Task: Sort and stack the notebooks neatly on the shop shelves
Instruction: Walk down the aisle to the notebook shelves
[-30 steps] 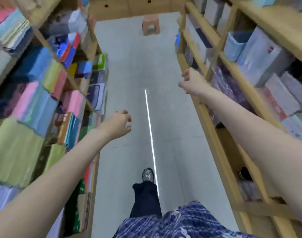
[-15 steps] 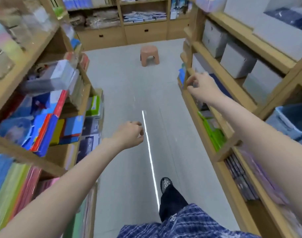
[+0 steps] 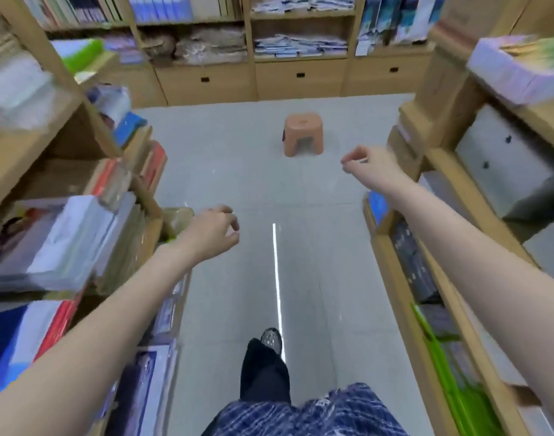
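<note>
While the person stands mid-aisle, both arms are stretched out with nothing in them: left hand [image 3: 211,234] has its fingers loosely curled, empty, just off the left shelf [image 3: 143,196] edge; right hand [image 3: 368,165] same deal, loose curl, beside the right shelf [image 3: 395,265]. Notebooks [image 3: 68,243] sit stacked on the left shelf. An orange stool [image 3: 303,133] is on the floor [image 3: 238,171] ahead.

No text or labels are legible anywhere here

Wood shelves [image 3: 395,265] matt, floor [image 3: 231,171] glossy tile, plastic stool [image 3: 303,133] smooth.
</note>
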### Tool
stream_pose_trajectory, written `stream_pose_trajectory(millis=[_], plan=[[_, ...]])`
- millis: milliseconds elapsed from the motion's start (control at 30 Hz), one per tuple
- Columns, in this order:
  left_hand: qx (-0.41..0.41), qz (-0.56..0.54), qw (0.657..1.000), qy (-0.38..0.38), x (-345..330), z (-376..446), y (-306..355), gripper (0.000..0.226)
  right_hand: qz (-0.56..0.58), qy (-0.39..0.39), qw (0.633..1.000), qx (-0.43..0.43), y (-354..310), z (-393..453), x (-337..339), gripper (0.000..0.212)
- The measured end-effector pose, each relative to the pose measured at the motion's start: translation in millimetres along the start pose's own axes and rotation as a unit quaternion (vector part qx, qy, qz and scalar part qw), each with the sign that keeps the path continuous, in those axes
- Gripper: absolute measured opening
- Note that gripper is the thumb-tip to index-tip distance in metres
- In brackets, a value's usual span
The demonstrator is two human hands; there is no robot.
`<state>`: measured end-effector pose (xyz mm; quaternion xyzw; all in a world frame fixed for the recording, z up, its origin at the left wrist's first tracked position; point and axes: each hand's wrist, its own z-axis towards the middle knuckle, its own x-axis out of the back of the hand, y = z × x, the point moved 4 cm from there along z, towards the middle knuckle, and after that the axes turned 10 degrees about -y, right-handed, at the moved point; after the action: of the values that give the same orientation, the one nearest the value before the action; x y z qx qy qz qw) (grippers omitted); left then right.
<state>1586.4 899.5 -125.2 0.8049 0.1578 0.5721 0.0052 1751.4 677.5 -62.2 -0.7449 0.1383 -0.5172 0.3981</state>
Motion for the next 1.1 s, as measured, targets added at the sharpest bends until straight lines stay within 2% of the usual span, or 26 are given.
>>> stream_pose_trajectory(millis=[167, 300, 400, 467, 633, 800, 967, 1100], plan=[[-0.035, -0.026, 0.999, -0.001, 90, 169, -30, 0.026, -0.029, 0.006, 0.999, -0.024, -22, 165, 31, 0.02], [-0.065, -0.062, 0.995, 0.046, 158, 294, -42, 0.022, -0.091, 0.024, 0.995, -0.018, -23, 294, 61, 0.02], [-0.079, -0.072, 0.992, 0.071, 192, 394, -55, 0.021, -0.084, 0.025, 0.996, -0.013, -21, 403, 71, 0.013], [-0.067, -0.068, 0.993, 0.068, 212, 460, -71, 0.021, -0.077, 0.012, 0.997, 0.002, -23, 480, 70, 0.01], [-0.019, -0.073, 0.994, 0.076, 289, 610, -119, 0.02, -0.046, -0.045, 0.998, 0.029, -60, 661, 64, 0.019], [0.003, -0.066, 0.994, 0.088, 359, 745, -171, 0.019, -0.048, -0.074, 0.994, 0.059, -102, 830, 62, 0.009], [0.007, -0.044, 0.996, 0.083, 422, 919, -231, 0.022, -0.053, -0.067, 0.996, 0.035, -117, 1013, 62, 0.014], [-0.012, -0.024, 0.999, 0.046, 483, 1050, -268, 0.025, -0.043, -0.052, 0.998, -0.015, -135, 1153, 78, 0.022]])
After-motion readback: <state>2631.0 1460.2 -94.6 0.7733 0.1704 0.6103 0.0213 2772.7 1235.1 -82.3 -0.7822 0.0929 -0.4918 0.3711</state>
